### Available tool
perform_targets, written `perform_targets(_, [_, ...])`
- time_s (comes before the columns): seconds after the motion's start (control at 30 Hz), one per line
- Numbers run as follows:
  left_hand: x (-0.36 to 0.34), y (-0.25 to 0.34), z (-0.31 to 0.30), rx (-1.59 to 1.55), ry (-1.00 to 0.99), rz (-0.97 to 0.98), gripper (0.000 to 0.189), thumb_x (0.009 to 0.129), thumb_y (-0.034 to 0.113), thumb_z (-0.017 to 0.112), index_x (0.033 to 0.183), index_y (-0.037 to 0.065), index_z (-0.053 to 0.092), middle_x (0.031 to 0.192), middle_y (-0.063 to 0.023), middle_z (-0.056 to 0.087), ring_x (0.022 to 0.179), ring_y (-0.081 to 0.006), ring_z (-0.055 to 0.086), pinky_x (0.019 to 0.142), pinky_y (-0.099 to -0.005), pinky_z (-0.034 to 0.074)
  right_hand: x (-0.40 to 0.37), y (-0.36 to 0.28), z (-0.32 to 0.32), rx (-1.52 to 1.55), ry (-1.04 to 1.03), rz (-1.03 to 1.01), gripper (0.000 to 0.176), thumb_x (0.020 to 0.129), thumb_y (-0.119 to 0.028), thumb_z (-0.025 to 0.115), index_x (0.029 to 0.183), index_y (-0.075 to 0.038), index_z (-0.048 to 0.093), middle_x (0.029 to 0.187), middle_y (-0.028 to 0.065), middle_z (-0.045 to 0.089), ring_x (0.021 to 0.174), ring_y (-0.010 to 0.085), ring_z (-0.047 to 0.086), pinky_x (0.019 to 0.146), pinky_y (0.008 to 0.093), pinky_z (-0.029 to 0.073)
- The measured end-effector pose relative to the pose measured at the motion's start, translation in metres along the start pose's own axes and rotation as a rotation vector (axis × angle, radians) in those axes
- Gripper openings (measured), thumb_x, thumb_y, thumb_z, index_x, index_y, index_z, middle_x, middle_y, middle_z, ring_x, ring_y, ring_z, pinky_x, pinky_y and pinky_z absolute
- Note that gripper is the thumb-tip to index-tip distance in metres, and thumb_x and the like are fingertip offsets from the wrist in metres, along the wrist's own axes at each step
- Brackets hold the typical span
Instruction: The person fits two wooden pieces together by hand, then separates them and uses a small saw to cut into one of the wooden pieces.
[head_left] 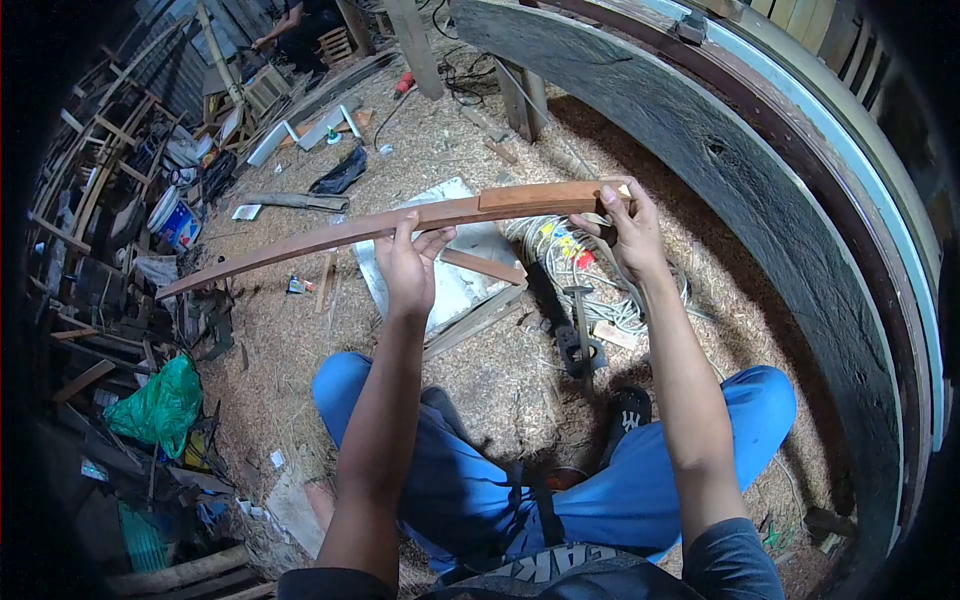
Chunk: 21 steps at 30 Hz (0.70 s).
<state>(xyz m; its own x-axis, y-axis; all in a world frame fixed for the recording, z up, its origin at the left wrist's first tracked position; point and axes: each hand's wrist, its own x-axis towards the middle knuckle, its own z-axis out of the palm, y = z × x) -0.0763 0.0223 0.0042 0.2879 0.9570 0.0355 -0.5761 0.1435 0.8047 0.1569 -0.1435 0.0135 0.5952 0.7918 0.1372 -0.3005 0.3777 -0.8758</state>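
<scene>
A long, thin wooden strip [300,246] is held up in front of me, its narrow end pointing to the far left. My left hand [407,275] grips it near the middle, fingers closed about its lower edge. At the right end, a shorter wooden piece [540,197] lies flat along the strip. My right hand [632,232] pinches both pieces together there, thumb on the near side. Below them on the ground are a white board [480,242] with a small wood strip [485,266] on it, and a hammer [580,312].
Coiled pale cable [625,310] lies below my right hand. A large curved timber slab [720,145] sweeps along the right. Scrap wood and a green plastic bag [160,405] crowd the left. Another person [297,35] sits at the back. Wood shavings cover the ground.
</scene>
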Motion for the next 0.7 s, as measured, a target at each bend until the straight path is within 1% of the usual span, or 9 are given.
perform_targets(0.33, [0.002,0.003,-0.001,0.042,0.015,-0.048,0.023,0.095,0.008,0.056,0.112,-0.002,0.043,0.107,-0.0156,0.055,0.090,-0.0374,0.069,0.073,-0.0458,0.065,0.005,0.014,-0.012,0.074,-0.020,0.062,0.026,0.099,-0.019,0.061,0.116,-0.003,0.050,0.107,0.0130,0.055,0.098,0.0249,0.065,0.087,0.0438,0.063])
perform_targets(0.4, [0.004,0.003,-0.003,-0.001,-0.040,-0.066,0.031,0.098,0.009,0.054,0.119,-0.001,0.034,0.111,-0.0199,0.052,0.089,-0.0375,0.068,0.073,-0.0467,0.065,0.005,0.014,-0.013,0.100,-0.009,0.099,0.025,0.099,-0.018,0.062,0.116,-0.003,0.050,0.106,0.0129,0.055,0.097,0.0245,0.064,0.087,0.0442,0.063])
perform_targets(0.53, [0.002,0.004,-0.001,0.006,-0.045,-0.048,0.031,0.098,0.009,0.054,0.119,-0.002,0.034,0.109,-0.0202,0.052,0.089,-0.0377,0.068,0.074,-0.0478,0.065,0.007,0.020,-0.019,0.101,-0.023,0.096,0.026,0.098,-0.017,0.062,0.116,-0.003,0.050,0.106,0.0134,0.054,0.097,0.0251,0.065,0.087,0.0441,0.063])
perform_targets(0.7, [0.006,0.004,-0.004,0.020,-0.056,-0.055,0.028,0.100,0.012,0.052,0.118,-0.003,0.037,0.113,-0.0221,0.052,0.091,-0.0388,0.068,0.074,-0.0479,0.065,0.006,0.025,-0.022,0.128,-0.030,0.106,0.024,0.098,-0.013,0.060,0.116,-0.002,0.049,0.107,0.0139,0.054,0.098,0.0263,0.065,0.088,0.0440,0.063])
